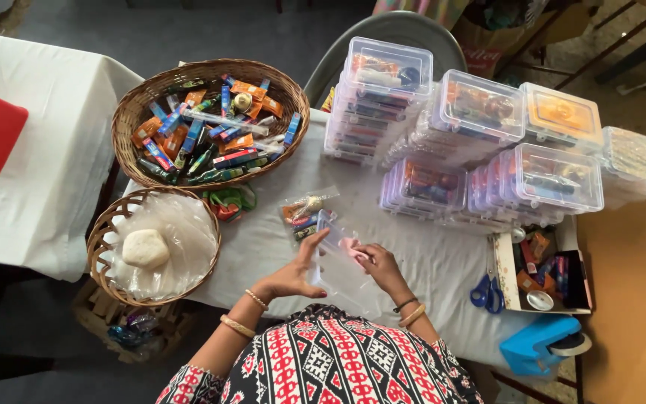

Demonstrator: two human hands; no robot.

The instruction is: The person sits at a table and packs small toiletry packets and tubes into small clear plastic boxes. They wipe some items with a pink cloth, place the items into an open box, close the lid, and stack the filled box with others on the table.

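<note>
We hold a clear plastic pouch (336,263) just below the filled packet (304,213): left hand (291,275) pinching its edge, right hand (377,263) fingers closed on it. Slippery film could slip free.

Head-worn camera is looking steeply down from above the person's shoulders, taking in the whole bench (263,247) at close range.
</note>
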